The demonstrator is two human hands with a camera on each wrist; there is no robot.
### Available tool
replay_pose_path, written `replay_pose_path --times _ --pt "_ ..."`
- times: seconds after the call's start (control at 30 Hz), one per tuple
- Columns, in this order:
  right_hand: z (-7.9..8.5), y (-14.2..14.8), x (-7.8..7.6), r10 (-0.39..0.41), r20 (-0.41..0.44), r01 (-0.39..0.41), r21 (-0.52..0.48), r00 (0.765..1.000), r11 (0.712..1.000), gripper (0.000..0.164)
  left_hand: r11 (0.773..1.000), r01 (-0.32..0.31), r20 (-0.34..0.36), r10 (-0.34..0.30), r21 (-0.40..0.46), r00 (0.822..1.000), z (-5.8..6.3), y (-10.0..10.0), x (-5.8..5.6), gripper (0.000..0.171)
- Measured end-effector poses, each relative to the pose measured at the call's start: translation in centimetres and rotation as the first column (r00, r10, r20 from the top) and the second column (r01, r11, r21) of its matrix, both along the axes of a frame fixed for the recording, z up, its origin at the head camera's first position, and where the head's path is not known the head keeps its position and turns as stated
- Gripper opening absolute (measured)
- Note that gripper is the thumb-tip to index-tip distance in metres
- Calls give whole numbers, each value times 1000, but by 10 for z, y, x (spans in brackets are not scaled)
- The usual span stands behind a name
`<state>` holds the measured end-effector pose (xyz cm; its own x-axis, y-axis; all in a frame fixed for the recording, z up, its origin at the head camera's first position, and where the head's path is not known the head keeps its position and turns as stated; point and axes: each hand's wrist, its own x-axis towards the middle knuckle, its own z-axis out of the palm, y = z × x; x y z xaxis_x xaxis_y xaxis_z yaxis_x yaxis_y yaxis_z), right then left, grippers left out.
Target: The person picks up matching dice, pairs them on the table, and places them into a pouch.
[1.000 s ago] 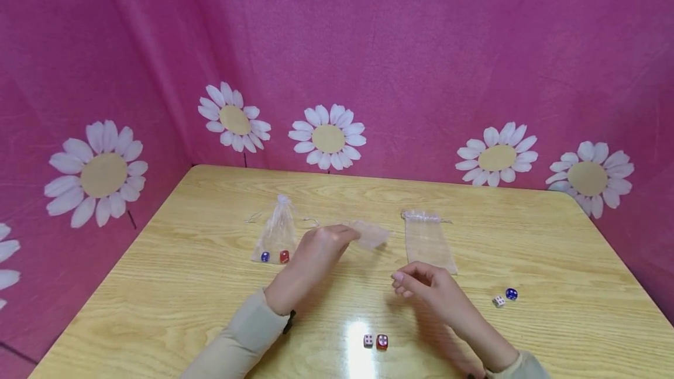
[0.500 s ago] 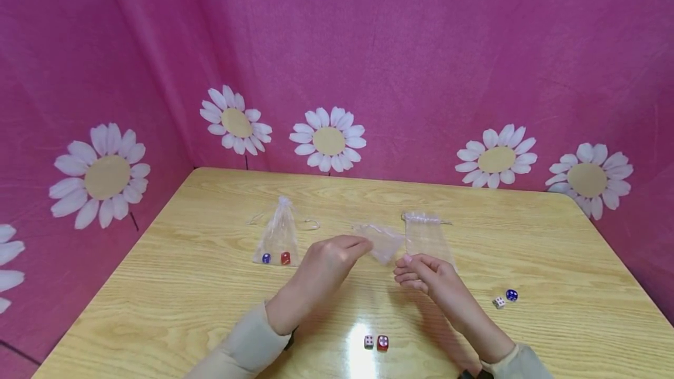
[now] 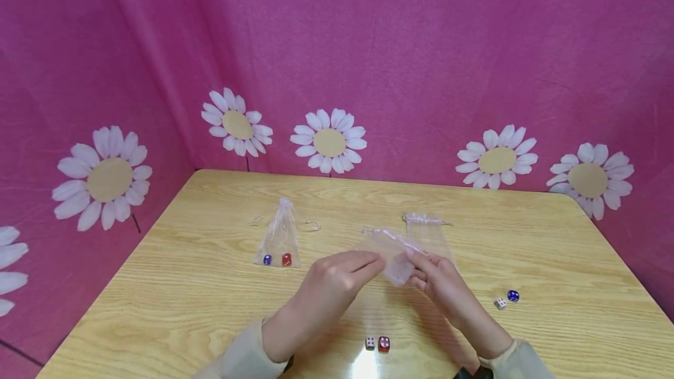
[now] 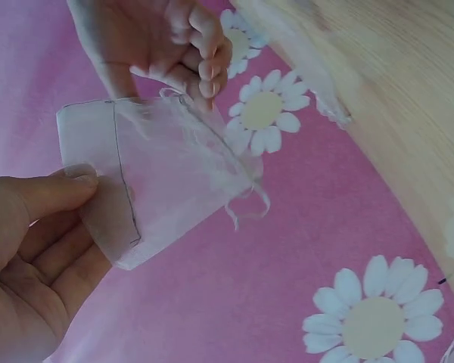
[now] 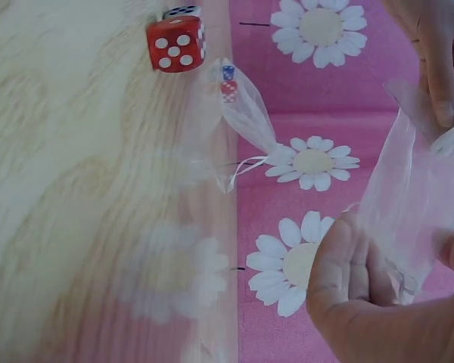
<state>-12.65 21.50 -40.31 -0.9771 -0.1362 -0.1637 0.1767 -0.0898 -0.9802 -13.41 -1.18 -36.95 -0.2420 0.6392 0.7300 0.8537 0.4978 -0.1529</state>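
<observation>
A sheer white drawstring organza pouch (image 3: 396,262) is held in the air between both hands. My left hand (image 3: 337,279) pinches its closed bottom end, with the thumb flat on the cloth in the left wrist view. Near the drawstring edge, my right hand (image 3: 439,279) has its thumb and curled fingers about the pouch (image 5: 416,197); how firmly it grips is hard to tell. No dice show inside this pouch. Below the hands, a white die (image 3: 370,343) and a red die (image 3: 384,344) lie side by side on the table.
At the left stands a gathered pouch (image 3: 280,235) with a blue die (image 3: 267,259) and a red die (image 3: 286,259) inside. Another flat pouch (image 3: 423,230) lies behind my right hand. A white die (image 3: 500,303) and blue die (image 3: 513,295) sit at the right.
My left hand has lifted the pouch and brought it right and nearer. The right hand, earlier apart from it, is now at its drawstring end. The dice stay put.
</observation>
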Motion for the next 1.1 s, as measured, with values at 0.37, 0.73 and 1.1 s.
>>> replay_pose_path --times 0.37,0.73,1.1 --pt "5 -4 0 -65 -34 64 -41 997 997 10 999 33 21 -32 -36 999 1 1 8 23" --pt "5 -3 0 -104 -96 115 117 990 986 11 990 85 265 -112 112 958 6 -2 6 40" --pt "8 -7 4 -66 -256 149 319 964 936 33 909 -140 689 -190 393 699 9 -11 -19 70"
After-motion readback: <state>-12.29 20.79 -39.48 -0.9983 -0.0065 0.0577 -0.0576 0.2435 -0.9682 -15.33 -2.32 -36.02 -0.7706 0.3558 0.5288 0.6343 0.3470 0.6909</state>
